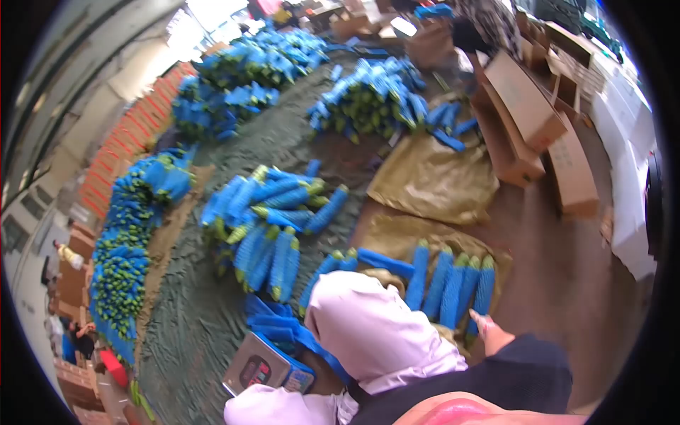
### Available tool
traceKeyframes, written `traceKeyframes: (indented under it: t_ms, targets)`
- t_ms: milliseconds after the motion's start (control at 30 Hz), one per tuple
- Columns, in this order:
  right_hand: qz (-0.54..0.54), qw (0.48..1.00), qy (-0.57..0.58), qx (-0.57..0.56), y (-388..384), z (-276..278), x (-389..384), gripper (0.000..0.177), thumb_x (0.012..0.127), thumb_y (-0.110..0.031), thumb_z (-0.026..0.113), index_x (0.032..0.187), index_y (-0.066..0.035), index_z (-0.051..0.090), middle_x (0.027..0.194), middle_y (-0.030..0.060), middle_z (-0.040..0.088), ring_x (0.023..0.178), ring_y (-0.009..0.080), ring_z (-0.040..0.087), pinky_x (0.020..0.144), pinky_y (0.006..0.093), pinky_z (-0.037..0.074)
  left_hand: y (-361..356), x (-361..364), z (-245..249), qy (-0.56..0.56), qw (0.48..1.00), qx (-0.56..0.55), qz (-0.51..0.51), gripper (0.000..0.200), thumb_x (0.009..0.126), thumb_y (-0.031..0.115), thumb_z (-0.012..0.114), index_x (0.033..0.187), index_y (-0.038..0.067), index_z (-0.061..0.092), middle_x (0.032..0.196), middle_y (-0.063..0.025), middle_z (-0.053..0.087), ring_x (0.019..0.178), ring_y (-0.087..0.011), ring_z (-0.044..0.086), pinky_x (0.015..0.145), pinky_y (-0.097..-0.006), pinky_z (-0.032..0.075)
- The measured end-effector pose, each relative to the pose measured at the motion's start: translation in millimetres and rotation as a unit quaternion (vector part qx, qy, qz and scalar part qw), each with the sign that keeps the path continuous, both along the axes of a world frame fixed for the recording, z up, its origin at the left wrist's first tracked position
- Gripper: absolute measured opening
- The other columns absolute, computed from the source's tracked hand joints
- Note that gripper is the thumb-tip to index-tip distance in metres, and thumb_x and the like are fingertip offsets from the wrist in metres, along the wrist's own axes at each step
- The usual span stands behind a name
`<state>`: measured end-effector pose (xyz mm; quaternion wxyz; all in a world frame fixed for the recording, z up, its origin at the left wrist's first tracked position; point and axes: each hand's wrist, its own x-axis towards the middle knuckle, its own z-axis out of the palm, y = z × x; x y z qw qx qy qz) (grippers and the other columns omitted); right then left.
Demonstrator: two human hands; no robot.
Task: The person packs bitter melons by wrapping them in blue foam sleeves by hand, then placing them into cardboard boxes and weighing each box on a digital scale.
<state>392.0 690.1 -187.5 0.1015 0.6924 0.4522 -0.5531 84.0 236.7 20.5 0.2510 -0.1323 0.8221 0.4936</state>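
My right hand point(486, 324) reaches in from the lower right beside the lower end of the rightmost blue-wrapped green vegetable point(485, 285). A finger is stretched out against its wrapping; the hand is small and slightly blurred. Several more wrapped vegetables point(439, 280) lie side by side to its left, on an olive-gold sack point(382, 228). Another blue-wrapped one point(384, 263) lies crosswise near my knee. My left hand is out of sight.
A loose pile of wrapped vegetables point(273, 205) lies on the dark green sheet point(184, 312). Near my legs is a silver scale point(258, 365). Bigger piles point(368, 99) stand farther back. Open cardboard boxes point(506, 134) are at the upper right, near another person point(489, 25).
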Motion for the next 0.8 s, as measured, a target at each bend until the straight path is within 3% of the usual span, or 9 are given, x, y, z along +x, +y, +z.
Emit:
traceKeyframes:
  t_ms: [100, 267, 367, 433, 567, 633, 700, 767, 800]
  targets:
    - [0.071, 0.993, -0.083, -0.037, 2.3, 68.2, -29.1, 0.096, 0.074, -0.063, 0.068, 0.141, -0.002, 0.036, 0.145, 0.0240, 0.038, 0.138, 0.0360, 0.034, 0.111, 0.0442, 0.029, 0.9, 8.4, 2.5, -0.002, 1.000, -0.005, 0.019, 0.039, 0.098, 0.019, 0.049, 0.131, -0.001, 0.047, 0.122, -0.0149, 0.058, 0.111, -0.0205, 0.057, 0.091, -0.0306, 0.048]
    - [0.078, 0.994, -0.061, -0.051, 4.6, 70.4, -34.1, 0.096, 0.074, -0.060, 0.071, 0.142, -0.002, 0.034, 0.144, 0.0245, 0.040, 0.136, 0.0362, 0.036, 0.109, 0.0455, 0.031, -9.9, 32.1, 2.8, -0.006, 0.999, -0.017, 0.046, 0.039, 0.098, 0.020, 0.048, 0.132, -0.001, 0.047, 0.122, -0.0150, 0.058, 0.110, -0.0204, 0.057, 0.091, -0.0306, 0.048]
    - [0.030, 0.999, -0.001, -0.022, 3.9, 19.7, -29.7, 0.094, 0.073, -0.055, 0.073, 0.140, 0.001, 0.036, 0.143, 0.0246, 0.041, 0.134, 0.0374, 0.039, 0.107, 0.0475, 0.033, -17.6, 46.3, 2.4, -0.010, 0.998, -0.022, 0.064, 0.039, 0.098, 0.020, 0.048, 0.132, 0.000, 0.046, 0.122, -0.0150, 0.058, 0.110, -0.0203, 0.057, 0.091, -0.0306, 0.048]
    - [0.003, 1.000, 0.005, 0.010, -9.4, 28.1, -46.7, 0.084, 0.075, -0.048, 0.073, 0.135, 0.004, 0.046, 0.138, 0.0218, 0.048, 0.130, 0.0337, 0.044, 0.105, 0.0439, 0.036, -23.0, 55.0, 1.5, -0.018, 0.997, -0.026, 0.073, 0.039, 0.099, 0.020, 0.048, 0.132, 0.000, 0.046, 0.122, -0.0151, 0.058, 0.110, -0.0203, 0.057, 0.091, -0.0307, 0.048]
    - [-0.045, 0.998, 0.007, 0.048, -17.9, 20.6, -68.0, 0.091, 0.071, -0.051, 0.076, 0.136, 0.003, 0.041, 0.140, 0.0261, 0.043, 0.131, 0.0362, 0.043, 0.107, 0.0433, 0.035, -37.2, 69.3, -4.0, -0.029, 0.995, -0.033, 0.093, 0.040, 0.099, 0.020, 0.048, 0.133, 0.000, 0.046, 0.122, -0.0151, 0.058, 0.110, -0.0202, 0.057, 0.091, -0.0307, 0.048]
    - [-0.070, 0.982, 0.147, 0.094, -9.2, -27.7, -72.0, 0.081, 0.071, -0.038, 0.080, 0.126, 0.012, 0.048, 0.130, 0.0228, 0.054, 0.123, 0.0339, 0.050, 0.104, 0.0433, 0.038, -51.9, 80.2, -8.9, -0.039, 0.992, -0.041, 0.111, 0.040, 0.099, 0.020, 0.047, 0.133, 0.000, 0.046, 0.122, -0.0152, 0.058, 0.110, -0.0201, 0.057, 0.091, -0.0307, 0.048]
    - [-0.042, 0.987, 0.066, 0.143, 4.6, -69.9, -87.7, 0.080, 0.070, -0.042, 0.079, 0.122, 0.012, 0.052, 0.121, 0.0275, 0.059, 0.115, 0.0341, 0.057, 0.098, 0.0404, 0.045, -75.2, 100.8, -10.1, -0.053, 0.988, -0.059, 0.131, 0.040, 0.099, 0.021, 0.047, 0.133, 0.000, 0.046, 0.122, -0.0152, 0.058, 0.110, -0.0201, 0.057, 0.091, -0.0307, 0.048]
    - [-0.102, 0.973, 0.134, 0.159, -0.1, -0.9, -118.5, 0.078, 0.069, -0.042, 0.081, 0.116, 0.013, 0.054, 0.119, 0.0279, 0.060, 0.114, 0.0325, 0.057, 0.096, 0.0417, 0.045, -101.0, 128.1, -1.6, -0.069, 0.981, -0.086, 0.160, 0.040, 0.099, 0.021, 0.047, 0.133, 0.000, 0.046, 0.122, -0.0152, 0.058, 0.110, -0.0200, 0.057, 0.091, -0.0307, 0.048]
    - [-0.053, 0.985, 0.057, 0.153, 9.7, -0.1, -131.3, 0.076, 0.069, -0.045, 0.081, 0.114, 0.010, 0.055, 0.120, 0.0278, 0.060, 0.114, 0.0345, 0.057, 0.097, 0.0429, 0.044, -122.2, 150.2, 4.2, -0.075, 0.976, -0.103, 0.178, 0.040, 0.099, 0.021, 0.047, 0.133, 0.000, 0.046, 0.121, -0.0153, 0.058, 0.110, -0.0200, 0.057, 0.091, -0.0307, 0.048]
